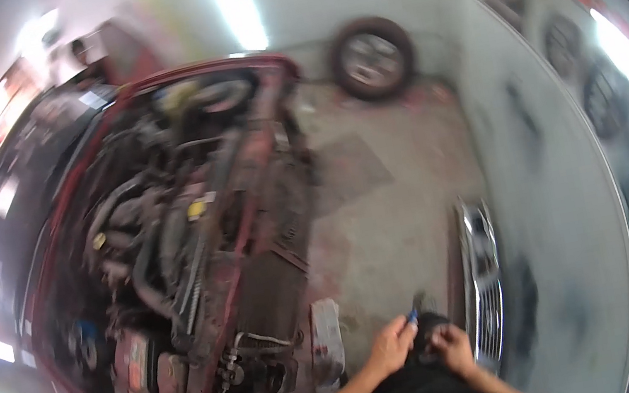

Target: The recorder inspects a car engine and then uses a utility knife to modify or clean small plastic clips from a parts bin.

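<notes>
Both hands meet close below the camera, just right of the red car's [172, 247] nose: the left hand [392, 344] pinches a small blue-tipped tool [413, 315], while the right hand [452, 345] curls around a dark part [426, 327], though blur hides whether it truly grips. Judging by this, the step is fitting tool to part; next comes a steady, aligned push or twist. Left of the hands lies the open engine bay [159, 224]; beyond it, far off, a wheel [372, 58] leans against the wall.
</notes>
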Demonstrator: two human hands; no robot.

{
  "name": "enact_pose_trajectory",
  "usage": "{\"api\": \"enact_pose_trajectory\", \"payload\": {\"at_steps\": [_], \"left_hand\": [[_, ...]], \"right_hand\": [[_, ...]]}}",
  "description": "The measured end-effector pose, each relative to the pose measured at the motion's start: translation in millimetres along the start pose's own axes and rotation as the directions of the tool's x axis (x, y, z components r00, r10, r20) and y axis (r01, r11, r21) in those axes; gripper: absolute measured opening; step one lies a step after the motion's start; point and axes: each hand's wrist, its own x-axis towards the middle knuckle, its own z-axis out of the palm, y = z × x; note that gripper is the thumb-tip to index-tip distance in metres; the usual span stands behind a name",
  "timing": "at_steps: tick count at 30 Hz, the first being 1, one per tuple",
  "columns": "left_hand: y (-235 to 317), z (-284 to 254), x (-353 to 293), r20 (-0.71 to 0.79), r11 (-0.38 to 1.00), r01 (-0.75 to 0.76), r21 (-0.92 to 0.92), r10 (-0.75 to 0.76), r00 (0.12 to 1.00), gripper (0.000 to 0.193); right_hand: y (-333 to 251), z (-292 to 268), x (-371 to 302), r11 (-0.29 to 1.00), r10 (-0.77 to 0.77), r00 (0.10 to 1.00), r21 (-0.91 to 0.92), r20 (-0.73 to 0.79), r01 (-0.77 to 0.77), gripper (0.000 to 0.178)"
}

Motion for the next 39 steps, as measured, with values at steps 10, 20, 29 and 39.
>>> {"api": "enact_pose_trajectory", "payload": {"at_steps": [10,20,29,39], "left_hand": [[-12.7,-14.8,63.4,-0.558,0.943,0.077,-0.323,-0.256,0.790,0.034],[44.1,35.5,-30.8,-0.926,0.913,0.189,-0.362,-0.375,0.035,0.035],[-19.4,156.8,-220.3,-0.735,0.769,0.003,-0.640,-0.610,-0.296,0.047],[-82.9,219.6,-461.9,-0.709,0.875,0.084,-0.476,-0.326,-0.625,0.034]], "right_hand": [[-82.7,55.2,227.0,0.916,0.324,0.713,-0.395,0.621,-0.072,0.027],[-48.3,152.9,189.3,0.713,0.672,0.040,-0.660,0.739,0.236,0.037],[69.4,163.5,-28.4,0.576,0.801,-0.356,-0.783,0.482,0.236,0.037],[110.6,222.0,-258.7,0.672,0.733,-0.375,-0.690,0.568,0.269,0.026]]}}
